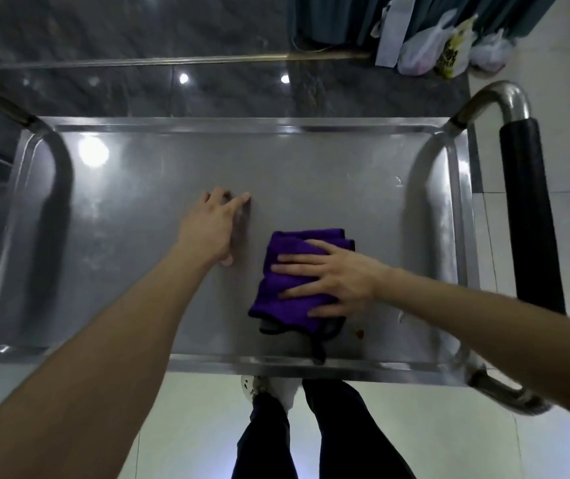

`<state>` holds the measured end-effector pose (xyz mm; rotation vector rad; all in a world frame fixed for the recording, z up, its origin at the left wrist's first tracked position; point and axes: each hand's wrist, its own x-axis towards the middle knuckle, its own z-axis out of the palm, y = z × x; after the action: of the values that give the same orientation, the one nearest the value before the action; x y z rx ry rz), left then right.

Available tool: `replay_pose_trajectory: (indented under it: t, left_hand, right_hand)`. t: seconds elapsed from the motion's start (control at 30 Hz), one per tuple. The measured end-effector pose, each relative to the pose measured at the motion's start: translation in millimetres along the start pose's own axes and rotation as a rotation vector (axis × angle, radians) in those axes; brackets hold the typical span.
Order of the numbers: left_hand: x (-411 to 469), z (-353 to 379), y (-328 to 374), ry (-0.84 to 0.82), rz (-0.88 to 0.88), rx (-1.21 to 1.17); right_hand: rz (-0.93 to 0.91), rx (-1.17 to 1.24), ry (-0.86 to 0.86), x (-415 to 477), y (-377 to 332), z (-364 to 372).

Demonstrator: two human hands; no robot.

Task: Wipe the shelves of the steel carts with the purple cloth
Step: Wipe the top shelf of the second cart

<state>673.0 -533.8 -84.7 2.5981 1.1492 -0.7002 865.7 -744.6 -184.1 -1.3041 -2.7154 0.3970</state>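
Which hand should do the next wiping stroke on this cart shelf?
Right. The right hand already lies flat on the purple cloth, pressing it to the top shelf. The left hand rests bare on the steel beside it.

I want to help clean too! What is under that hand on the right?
The purple cloth lies folded under the right hand, flat on the steel shelf. The part of the shelf beneath the cloth is covered, so you cannot see whether it is dirty.

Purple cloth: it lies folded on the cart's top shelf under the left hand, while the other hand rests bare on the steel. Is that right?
Not quite. The head view shows the purple cloth pressed flat under the right hand, not the left. It is the left hand that rests bare on the steel cart's top shelf. The rest stands.
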Motion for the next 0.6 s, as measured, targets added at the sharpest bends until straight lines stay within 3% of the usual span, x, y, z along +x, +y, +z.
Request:
replay_pose_trajectory:
  t: [0.07, 0.17, 0.23, 0.3, 0.37, 0.47, 0.6]
  left_hand:
    - [-2.3, 3.8, -3.2, -0.002, 0.001, -0.002]
    - [1.0, 6.0, -5.2, 0.005, 0.021, -0.017]
    - [3.8, 4.7, -3.5, 0.0, 0.009, -0.005]
    - [4.2, 4.5, -1.2, -0.009, 0.009, 0.011]
    - [2.3, 4.6, 1.3, -0.02, 0.007, 0.001]
    - [-1.0, 1.3, 4.9, -0.075, -0.014, 0.003]
    - [1.2, -4.7, 30.0, -0.039, -0.004, 0.091]
  right_hand:
    - [0.044, -0.013, 0.007, -2.7, 57.7, -20.7]
    - [0.56, -0.045, 0.108, 8.1, 135.6, -60.1]
    - [0.821, 0.012, 0.129, 27.7, 144.1, -64.6]
    - [0.937, 0.01, 0.166, 47.1, 112.5, -52.3]
    - [0.929, 0.0, 0.236, 45.0, 51.1, -28.0]
    - [0.707, -0.015, 0.217, 11.4, -39.8, 5.8]
    - [0.668, -0.009, 0.147, -12.6, -79.6, 18.4]
